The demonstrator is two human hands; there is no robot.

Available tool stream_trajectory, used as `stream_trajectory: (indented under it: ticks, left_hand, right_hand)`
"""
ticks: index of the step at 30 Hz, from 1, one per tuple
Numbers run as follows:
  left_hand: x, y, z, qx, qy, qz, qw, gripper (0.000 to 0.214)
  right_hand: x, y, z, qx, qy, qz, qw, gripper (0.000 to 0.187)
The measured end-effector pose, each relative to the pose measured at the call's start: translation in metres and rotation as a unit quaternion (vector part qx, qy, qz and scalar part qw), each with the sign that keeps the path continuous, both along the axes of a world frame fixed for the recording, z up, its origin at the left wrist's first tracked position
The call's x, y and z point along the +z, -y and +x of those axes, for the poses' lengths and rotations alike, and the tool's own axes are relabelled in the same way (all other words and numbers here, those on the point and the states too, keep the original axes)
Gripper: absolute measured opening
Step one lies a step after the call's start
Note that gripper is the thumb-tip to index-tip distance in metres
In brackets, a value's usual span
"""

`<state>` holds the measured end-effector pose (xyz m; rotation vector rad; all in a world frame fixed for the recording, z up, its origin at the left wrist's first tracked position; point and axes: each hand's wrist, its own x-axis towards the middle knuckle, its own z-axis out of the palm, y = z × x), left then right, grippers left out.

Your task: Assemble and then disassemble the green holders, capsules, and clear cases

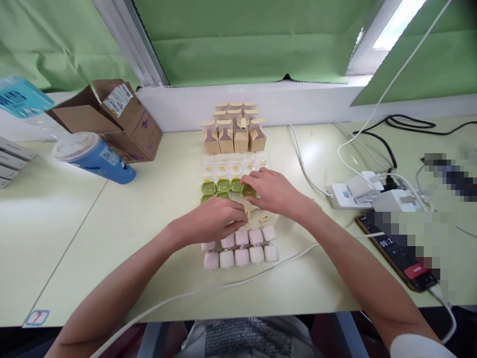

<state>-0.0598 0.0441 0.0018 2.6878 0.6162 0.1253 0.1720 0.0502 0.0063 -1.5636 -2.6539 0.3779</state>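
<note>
My left hand (214, 222) hovers palm down with fingers curled over the back row of several pale pink square cases (241, 251) and some small tan clips (264, 218); what it grips is hidden. My right hand (274, 191) pinches a green square tray (248, 190) at the right end of a row of green trays (222, 186). Behind them lie several clear lids with yellow dots (234, 165), then a cluster of small tan cardboard boxes (234, 132).
A blue cup (95, 156) lies on its side at left beside an open cardboard box (119, 119). A power strip with plugs (363, 194), cables and a phone showing a timer (400, 256) sit at right. A white cable (223, 286) crosses the near table edge.
</note>
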Motion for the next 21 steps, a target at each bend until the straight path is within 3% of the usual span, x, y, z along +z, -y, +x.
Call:
stream_trajectory:
  ticks: [3,5,6,8,12,15,18,21]
  left_hand:
    - [0.013,-0.021,-0.026,0.144,-0.039,0.015,0.989,0.023]
    - [0.013,-0.037,-0.045,0.266,-0.091,0.044,0.958,0.013]
    - [0.011,-0.044,-0.053,0.305,-0.123,0.046,0.943,0.006]
    - [0.005,-0.053,-0.062,0.350,-0.180,0.013,0.919,0.019]
    - [-0.002,-0.054,-0.059,0.370,-0.177,-0.109,0.906,0.039]
    - [0.002,-0.048,-0.050,0.364,-0.146,-0.144,0.909,0.046]
    - [0.004,-0.047,-0.051,0.361,-0.136,-0.137,0.912,0.042]
    - [0.006,-0.049,-0.057,0.360,-0.111,-0.063,0.924,0.035]
  right_hand:
    - [-0.009,0.000,-0.012,0.041,0.040,0.023,0.998,0.026]
    - [-0.013,0.002,-0.016,0.051,0.053,0.028,0.997,0.023]
    - [-0.015,0.002,-0.018,0.055,0.059,0.028,0.996,0.023]
    - [-0.018,0.003,-0.020,0.066,0.068,0.023,0.995,0.022]
    - [-0.027,0.003,-0.027,0.076,0.089,0.035,0.992,0.022]
    - [-0.031,0.003,-0.033,0.071,0.080,0.038,0.993,0.022]
    - [-0.020,0.000,-0.026,0.058,-0.002,0.013,0.998,0.017]
    - [0.004,-0.002,0.009,-0.024,-0.080,0.002,0.996,0.017]
